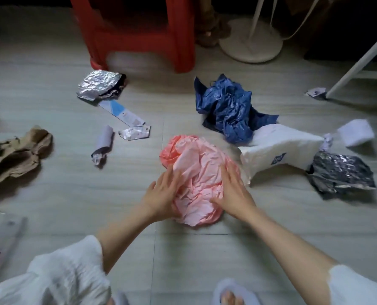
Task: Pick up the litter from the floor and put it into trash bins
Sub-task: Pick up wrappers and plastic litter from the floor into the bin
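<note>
Down on the floor point(68, 183), left hand point(161, 194) and right hand point(232, 192) press flat, fingers straight, against either side of the crumpled pink plastic bag point(196, 172).

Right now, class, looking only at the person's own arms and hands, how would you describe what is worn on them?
Both forearms are bare. The left hand and right hand wear no gloves, and no rings or watch can be seen. Loose white crinkled sleeves are pushed up: the left sleeve bunches near the elbow, and the right sleeve shows at the frame's lower right corner.
</note>
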Available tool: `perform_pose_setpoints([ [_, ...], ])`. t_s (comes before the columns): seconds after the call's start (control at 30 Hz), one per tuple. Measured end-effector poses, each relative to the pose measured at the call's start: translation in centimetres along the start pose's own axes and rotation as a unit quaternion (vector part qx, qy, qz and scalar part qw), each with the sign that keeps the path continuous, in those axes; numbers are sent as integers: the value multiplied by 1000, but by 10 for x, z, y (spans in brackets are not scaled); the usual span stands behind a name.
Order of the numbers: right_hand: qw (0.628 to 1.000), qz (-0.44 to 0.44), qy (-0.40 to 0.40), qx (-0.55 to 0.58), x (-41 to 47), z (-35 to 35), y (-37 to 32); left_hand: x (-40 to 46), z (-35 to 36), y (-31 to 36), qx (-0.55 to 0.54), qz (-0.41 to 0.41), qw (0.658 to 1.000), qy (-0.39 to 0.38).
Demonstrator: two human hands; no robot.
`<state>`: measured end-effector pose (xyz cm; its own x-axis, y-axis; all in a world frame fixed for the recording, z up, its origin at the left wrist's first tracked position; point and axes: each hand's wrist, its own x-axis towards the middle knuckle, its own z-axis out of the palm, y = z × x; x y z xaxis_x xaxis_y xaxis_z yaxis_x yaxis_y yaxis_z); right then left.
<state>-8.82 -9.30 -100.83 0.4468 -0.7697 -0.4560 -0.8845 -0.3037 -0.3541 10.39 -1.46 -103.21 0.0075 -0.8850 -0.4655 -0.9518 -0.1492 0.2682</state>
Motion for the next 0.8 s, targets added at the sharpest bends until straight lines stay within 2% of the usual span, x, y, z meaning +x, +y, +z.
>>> perform_pose_setpoints([
  [0.1, 991, 25, -9, 131, 8, 16, -1, -6, 15, 0, 48, 40, 997, 37],
  [0.23, 971, -11, -18, 238, 3, 20, -4, -17, 31, -3, 94, 48, 994, 29],
  [0.33, 978, -57, -89, 180, -5, 20, 4, -26, 32, 1, 134, 45, 989, 47],
  [0.43, 988, -81, -129, 32, -11, 26, 8, -29, 36, -3, 147, 85, 982, 80],
  [0.5, 985, -94, -130, -64, -15, 31, 6, -30, 31, -6, 129, 112, 983, 73],
  [0.57, 980, -107, -108, -125, -19, 35, 4, -28, 24, -7, 94, 113, 987, 70],
  [0.67, 984, -107, -59, -126, -24, 38, 1, -21, 10, -4, -23, 90, 993, 69],
  [0.73, 985, -121, 17, -122, -25, 41, 0, -12, -1, -4, -71, 51, 993, 80],
  [0.8, 983, -127, 109, -74, -23, 45, 0, -8, -14, -4, -157, -25, 986, 40],
])
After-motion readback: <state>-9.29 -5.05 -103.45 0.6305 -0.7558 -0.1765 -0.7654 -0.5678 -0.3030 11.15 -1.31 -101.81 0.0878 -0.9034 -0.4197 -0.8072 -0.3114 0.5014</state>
